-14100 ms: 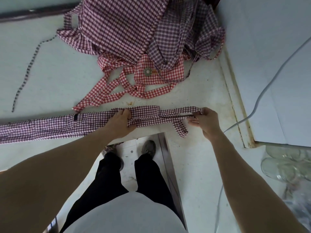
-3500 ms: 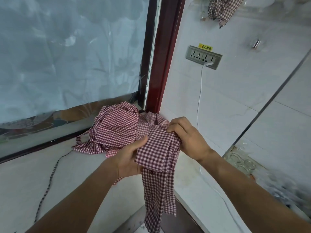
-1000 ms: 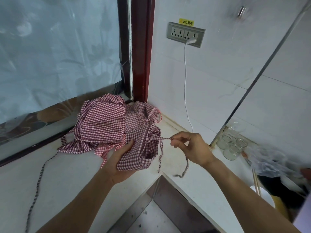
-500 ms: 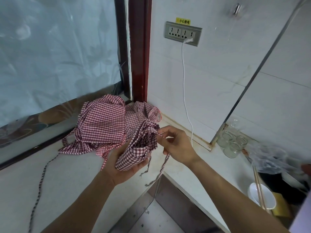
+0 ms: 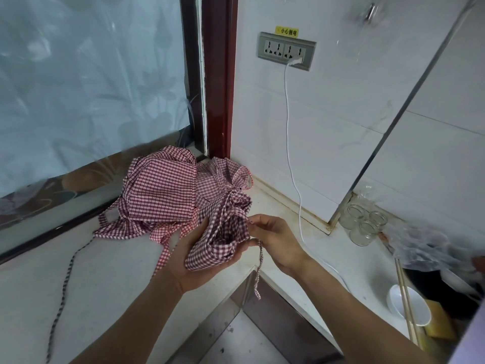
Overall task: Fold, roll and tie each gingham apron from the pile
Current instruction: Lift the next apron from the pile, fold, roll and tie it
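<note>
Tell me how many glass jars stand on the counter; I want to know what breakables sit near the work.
3, clustered at the wall corner on the right: one at the back left, one at the back right, one in front. The crinkled plastic bag beside them could hide more.

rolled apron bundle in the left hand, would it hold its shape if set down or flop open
The rolled apron bundle probably stays soft: it sags into the left hand. It may loosen, since the tie strap that the right hand pinches dangles free. It looks light, resting in one palm.
</note>
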`<move>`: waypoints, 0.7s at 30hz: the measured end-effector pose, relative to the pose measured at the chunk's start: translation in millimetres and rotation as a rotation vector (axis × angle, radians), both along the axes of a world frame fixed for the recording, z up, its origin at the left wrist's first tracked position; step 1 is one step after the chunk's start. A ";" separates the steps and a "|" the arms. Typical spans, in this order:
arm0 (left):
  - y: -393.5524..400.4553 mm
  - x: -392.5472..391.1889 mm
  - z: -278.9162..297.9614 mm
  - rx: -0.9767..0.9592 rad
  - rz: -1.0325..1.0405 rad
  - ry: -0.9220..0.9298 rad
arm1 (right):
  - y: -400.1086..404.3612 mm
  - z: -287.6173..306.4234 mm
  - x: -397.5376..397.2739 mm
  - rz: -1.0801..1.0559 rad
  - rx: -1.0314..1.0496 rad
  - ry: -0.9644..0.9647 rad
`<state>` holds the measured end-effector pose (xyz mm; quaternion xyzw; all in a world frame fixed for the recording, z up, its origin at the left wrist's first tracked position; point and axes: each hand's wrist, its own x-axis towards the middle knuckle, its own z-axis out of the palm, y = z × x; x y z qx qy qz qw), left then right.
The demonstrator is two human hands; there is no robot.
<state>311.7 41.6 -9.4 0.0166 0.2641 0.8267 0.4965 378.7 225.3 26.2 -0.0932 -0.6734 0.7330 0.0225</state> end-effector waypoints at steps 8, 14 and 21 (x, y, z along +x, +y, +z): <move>16.6 -14.0 -8.9 0.263 0.031 0.038 | 12.5 5.1 1.4 0.077 0.424 -0.090; 4.9 -20.6 -25.1 -0.428 0.273 0.239 | 32.9 -3.6 -3.2 0.181 0.534 -0.435; -38.1 -26.8 -68.1 -1.128 0.281 0.487 | 41.1 -14.4 -14.7 0.105 0.221 -0.358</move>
